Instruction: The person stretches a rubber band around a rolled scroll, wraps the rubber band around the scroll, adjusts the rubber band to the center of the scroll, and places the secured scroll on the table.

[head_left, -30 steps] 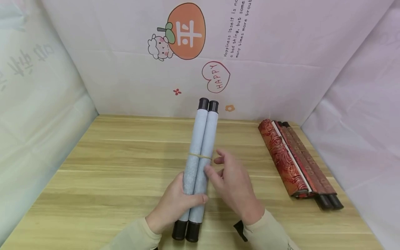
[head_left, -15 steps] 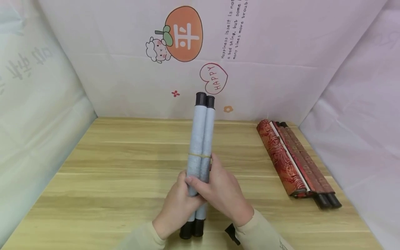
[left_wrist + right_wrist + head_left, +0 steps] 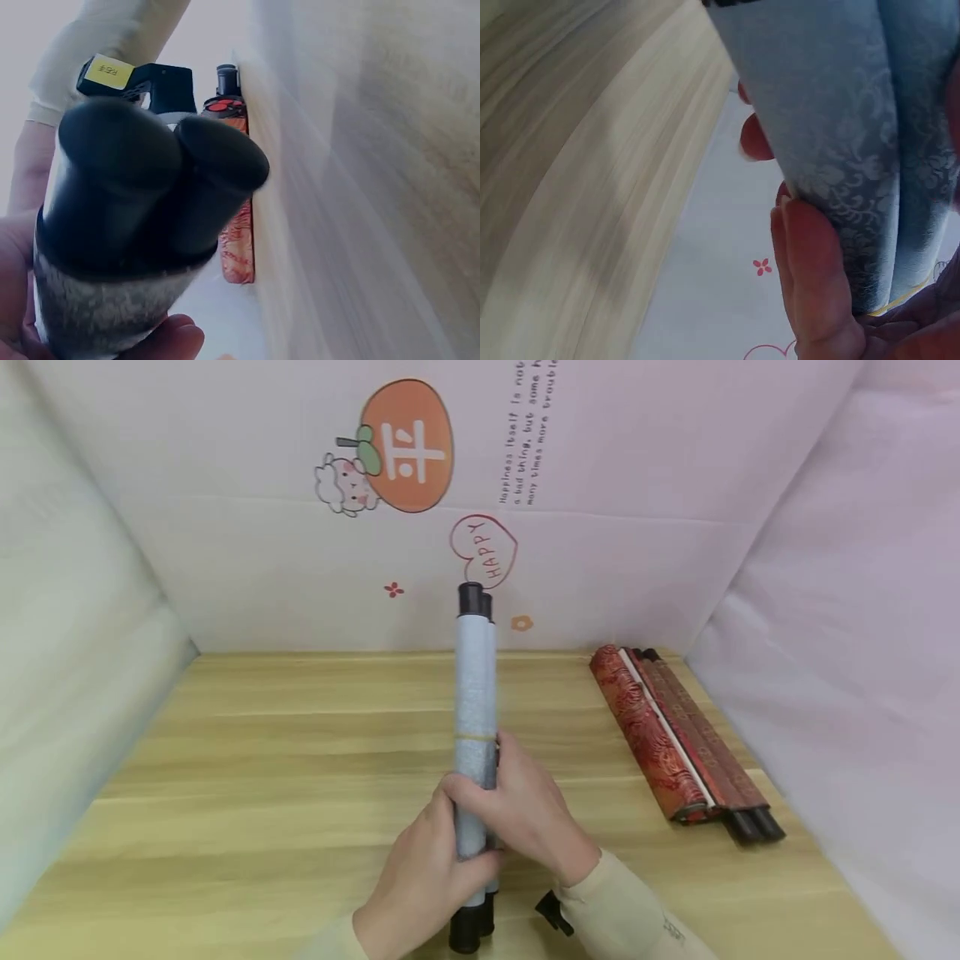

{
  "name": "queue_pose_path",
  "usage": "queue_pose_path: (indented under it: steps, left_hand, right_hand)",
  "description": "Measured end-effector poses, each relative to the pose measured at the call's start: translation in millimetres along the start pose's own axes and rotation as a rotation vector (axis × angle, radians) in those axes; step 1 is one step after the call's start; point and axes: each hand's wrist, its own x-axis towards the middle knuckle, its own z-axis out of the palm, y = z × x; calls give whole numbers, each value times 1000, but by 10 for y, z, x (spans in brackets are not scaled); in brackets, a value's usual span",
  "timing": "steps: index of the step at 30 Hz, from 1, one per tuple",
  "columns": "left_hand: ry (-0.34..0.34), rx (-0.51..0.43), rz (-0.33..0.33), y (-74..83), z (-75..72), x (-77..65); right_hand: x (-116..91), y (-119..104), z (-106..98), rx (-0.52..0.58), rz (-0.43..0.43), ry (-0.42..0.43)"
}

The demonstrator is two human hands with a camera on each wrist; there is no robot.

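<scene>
In the head view, two pale blue-grey scrolls (image 3: 471, 685) with black end caps are bound side by side by a yellow rubber band (image 3: 474, 738). My left hand (image 3: 420, 868) grips them near the lower end, thumb across the front. Higher up, my right hand (image 3: 528, 810) holds them from the right, its thumb by the left hand's fingers. One scroll largely hides the other here. The left wrist view shows both black end caps (image 3: 120, 172) close up. A floral weave covers the scrolls (image 3: 832, 97) in the right wrist view, with fingers (image 3: 814, 270) behind.
At the right of the wooden table (image 3: 285, 793) lie a red patterned roll (image 3: 648, 739) and brown rolls (image 3: 708, 735) with black ends. White printed cloth (image 3: 300, 568) stands behind and on both sides. A black strap end (image 3: 553, 910) hangs by the right cuff.
My right hand has come in from beside the scrolls and now grips them. The scrolls have turned about their length, so one now mostly covers the other. The head view has shifted slightly.
</scene>
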Motion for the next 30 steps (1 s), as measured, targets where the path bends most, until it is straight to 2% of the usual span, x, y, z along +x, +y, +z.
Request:
queue_pose_path:
  steps: [6,9,12,16,19,26,30]
  left_hand:
    - [-49,-12,-11,8,-99,-51]
    - [-69,64,12,19,-151,-82]
    - [-63,180,55,20,-184,-112]
    - [-51,296,105,-10,-204,-156]
    - [-59,345,112,-59,-246,-201]
    - [-86,391,95,-172,-300,-303]
    - [-95,405,89,-220,-294,-364]
  right_hand:
    - [61,-11,-107,-34,-18,-45]
    - [135,54,-240,-88,-18,-50]
    - [221,187,-428,-168,5,-38]
    - [326,416,-695,-366,62,5]
    - [430,565,-841,-529,114,11]
    - [655,936,-1095,-794,233,-61]
    - [753,1079,-1177,-889,282,-110]
